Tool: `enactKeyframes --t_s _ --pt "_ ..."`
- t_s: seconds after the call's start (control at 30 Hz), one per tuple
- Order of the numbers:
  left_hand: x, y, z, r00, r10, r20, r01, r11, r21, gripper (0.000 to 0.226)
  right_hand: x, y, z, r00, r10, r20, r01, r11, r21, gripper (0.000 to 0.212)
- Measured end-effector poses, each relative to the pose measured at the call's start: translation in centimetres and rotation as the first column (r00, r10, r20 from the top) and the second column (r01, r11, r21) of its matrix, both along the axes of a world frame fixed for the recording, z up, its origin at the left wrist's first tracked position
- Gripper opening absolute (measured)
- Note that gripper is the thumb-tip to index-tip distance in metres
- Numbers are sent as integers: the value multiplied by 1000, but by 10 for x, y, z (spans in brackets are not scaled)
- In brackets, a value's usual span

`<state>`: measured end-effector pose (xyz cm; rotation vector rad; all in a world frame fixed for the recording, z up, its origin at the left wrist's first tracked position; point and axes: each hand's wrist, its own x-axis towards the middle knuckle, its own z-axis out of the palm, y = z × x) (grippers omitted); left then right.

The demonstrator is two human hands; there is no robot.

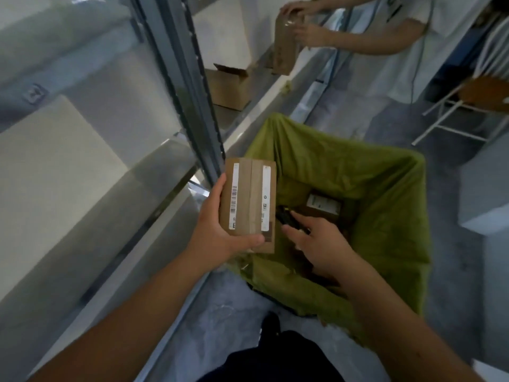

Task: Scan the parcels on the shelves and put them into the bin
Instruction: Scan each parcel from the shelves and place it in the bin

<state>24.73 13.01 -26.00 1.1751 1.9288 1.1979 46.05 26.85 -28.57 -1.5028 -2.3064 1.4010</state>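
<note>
Fingers of my left hand (217, 230) curl round the brown parcel (249, 205), thumb across its near end, held over the green-lined bin (385, 216) edge. My right hand (316, 244) grips a dark scanner (289, 220), index finger extended along it.

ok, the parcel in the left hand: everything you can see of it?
The parcel is a flat brown cardboard pack, long side upright, with tape down its middle and two white label strips, the left one bearing a barcode. The left hand grips its left edge and lower end, thumb across the bottom. It is held over the near-left rim of the green-lined bin, beside the right hand.
</note>
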Motion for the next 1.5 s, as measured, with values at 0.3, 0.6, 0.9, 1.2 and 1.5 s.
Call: enactKeyframes --t_s 0.3,0.6,0.9,1.2,1.5 --pt "6 99 -62 989 -132 68 146 948 -284 145 33 50 -47 961 -254 106 262 962 -76 70" --pt "1 172 -170 972 -87 220 198 808 -554 143 26 78 -82 898 -325 296 385 906 -175 70" --pt "12 224 -261 956 -29 290 230 687 -689 135 19 72 -105 785 -462 413 584 775 -242 71" --pt "6 240 -313 930 -196 311 365 589 -721 94 15 66 -130 740 -497 453 647 710 -279 70" --pt "9 243 -317 908 -227 351 416 572 -707 98 -1 66 -134 754 -460 469 625 720 -301 71"
